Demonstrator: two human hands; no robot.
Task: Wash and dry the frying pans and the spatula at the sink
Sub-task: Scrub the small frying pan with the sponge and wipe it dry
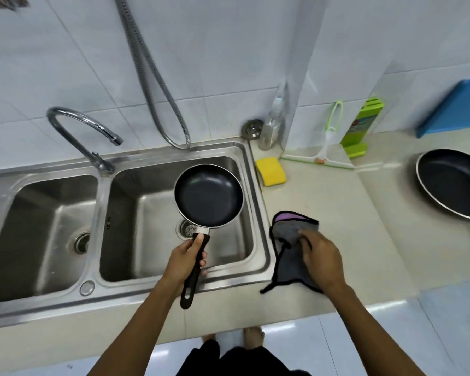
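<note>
Black pan (209, 196) in curled left hand (183, 261) (right hand (323, 259) on cloth (285, 267))

No text can be read.
A label (362, 124) is carried on the green knife block (371, 107) at two o'clock, but its print is too blurred.

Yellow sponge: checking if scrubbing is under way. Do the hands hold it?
No, the yellow sponge lies on the counter; the left hand holds the small pan, the right hand the grey cloth.
</note>
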